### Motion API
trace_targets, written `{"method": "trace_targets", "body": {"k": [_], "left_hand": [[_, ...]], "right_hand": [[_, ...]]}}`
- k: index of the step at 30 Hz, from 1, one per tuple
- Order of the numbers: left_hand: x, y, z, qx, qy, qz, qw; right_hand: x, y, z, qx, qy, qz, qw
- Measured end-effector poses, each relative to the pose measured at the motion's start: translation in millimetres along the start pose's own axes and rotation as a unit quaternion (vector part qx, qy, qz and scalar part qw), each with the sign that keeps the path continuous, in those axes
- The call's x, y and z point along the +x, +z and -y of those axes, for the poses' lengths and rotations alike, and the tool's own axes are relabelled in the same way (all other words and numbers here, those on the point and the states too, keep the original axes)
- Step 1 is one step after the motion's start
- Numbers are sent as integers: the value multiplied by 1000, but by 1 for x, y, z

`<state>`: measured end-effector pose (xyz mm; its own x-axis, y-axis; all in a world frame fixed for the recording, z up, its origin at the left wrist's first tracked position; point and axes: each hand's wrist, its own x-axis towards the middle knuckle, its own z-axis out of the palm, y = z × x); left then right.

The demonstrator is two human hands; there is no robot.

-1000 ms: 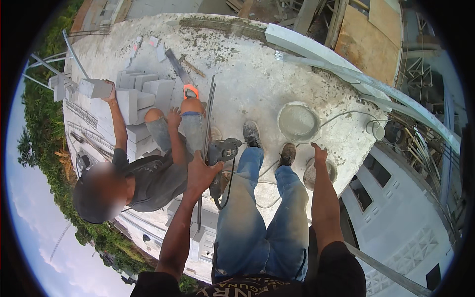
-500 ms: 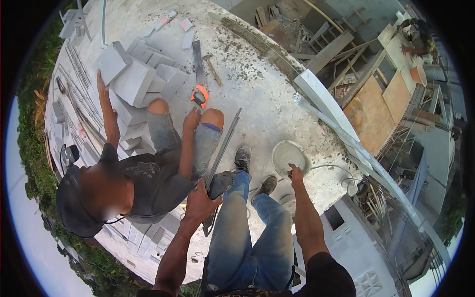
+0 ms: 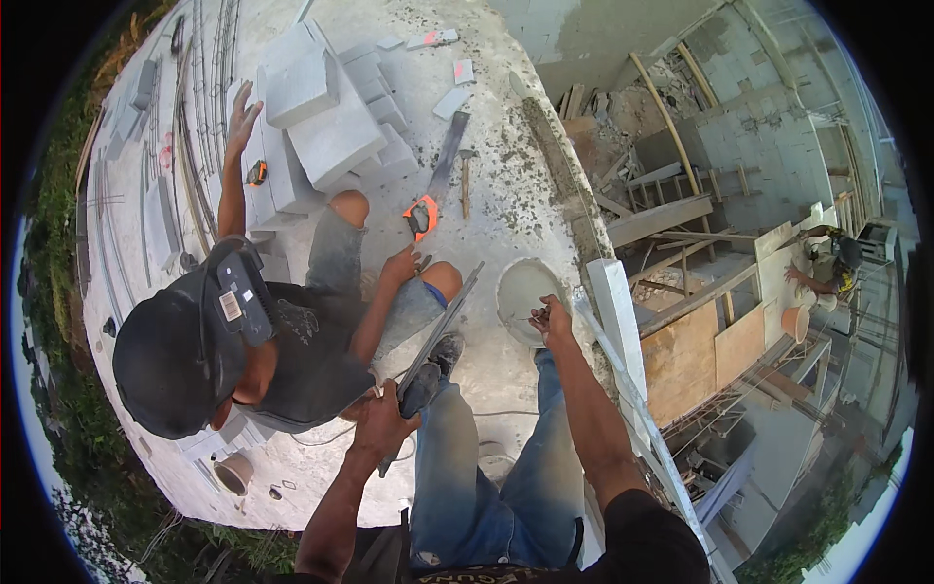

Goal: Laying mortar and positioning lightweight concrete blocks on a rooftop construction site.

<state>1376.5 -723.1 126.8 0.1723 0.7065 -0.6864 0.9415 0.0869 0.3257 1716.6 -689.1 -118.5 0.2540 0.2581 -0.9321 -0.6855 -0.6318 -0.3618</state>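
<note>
My left hand (image 3: 383, 428) is closed around a long, narrow grey metal bar (image 3: 449, 313), which slants up and away between me and a seated co-worker. My right hand (image 3: 553, 321) is closed over the near right rim of a round bucket (image 3: 505, 294) of wet grey mortar (image 3: 530, 284). Something thin and dark shows at its fingertips, too small to name. The co-worker (image 3: 311, 341), in a black cap and dark shirt, sits to my left. One of that person's hands is raised with fingers spread beside stacked pale blocks (image 3: 336, 146); the other rests near the knee.
A handsaw (image 3: 422, 216) with an orange handle and a hammer (image 3: 466, 183) lie beyond the co-worker's knees. A tape measure (image 3: 256, 172) sits by the blocks. Steel rods (image 3: 199, 88) lie far left. On the right, the slab edge drops toward timber, boards (image 3: 686, 375) and another person (image 3: 835, 263).
My view has turned to the right. The co-worker's raised hand has come off the blocks, and the head has turned toward them. My right hand stays over the bucket.
</note>
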Motion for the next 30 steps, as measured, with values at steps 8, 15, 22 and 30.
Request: {"method": "trace_targets", "body": {"k": [8,15,22,30], "left_hand": [[21,34,-6,-37,-20,-38,998],[78,86,15,-97,-49,45,993],[137,147,46,-85,-24,50,995],[198,185,51,-93,-41,36,994]], "right_hand": [[98,134,145,41,-83,94,991],[167,236,231,34,-124,166,978],[231,267,231,12,-162,238,958],[255,207,245,-159,-288,324,887]]}}
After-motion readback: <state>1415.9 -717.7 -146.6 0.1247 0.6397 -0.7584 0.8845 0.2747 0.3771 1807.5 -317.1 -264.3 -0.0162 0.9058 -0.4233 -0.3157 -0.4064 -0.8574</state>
